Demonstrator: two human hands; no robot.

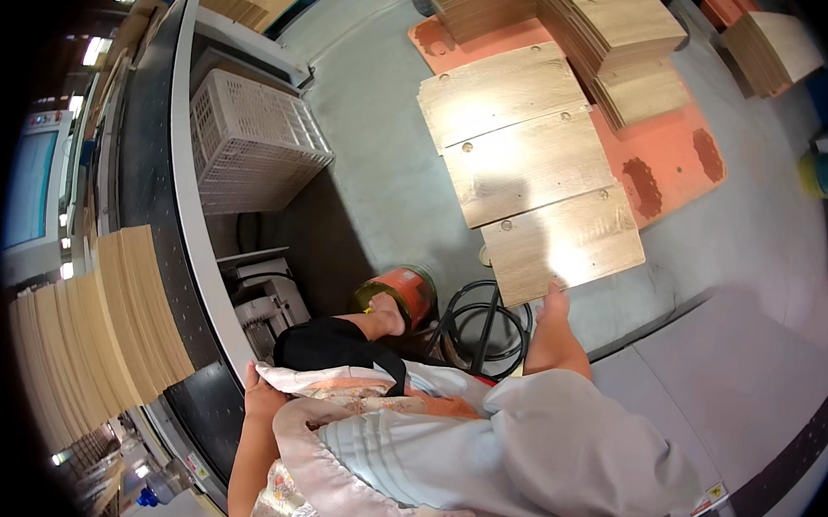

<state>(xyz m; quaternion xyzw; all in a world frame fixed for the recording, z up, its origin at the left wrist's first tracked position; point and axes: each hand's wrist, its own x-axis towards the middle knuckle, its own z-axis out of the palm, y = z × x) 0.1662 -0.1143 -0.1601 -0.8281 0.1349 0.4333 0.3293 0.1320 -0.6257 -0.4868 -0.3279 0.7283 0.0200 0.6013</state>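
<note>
At the near edge of the lowest wooden panel (565, 243), right hand (552, 308) touching, fingers together on its rim; whether pinching or only pressing, cannot tell. Panel flat on an orange pallet (667, 159), last of three in a row, beside stacked boards (622, 45). Left hand (262, 396) laid flat on the machine table edge (185, 247). Near the foot, an orange bucket (408, 291) and black hose coils (485, 323). Further left, a white plastic crate (251, 142).
</note>
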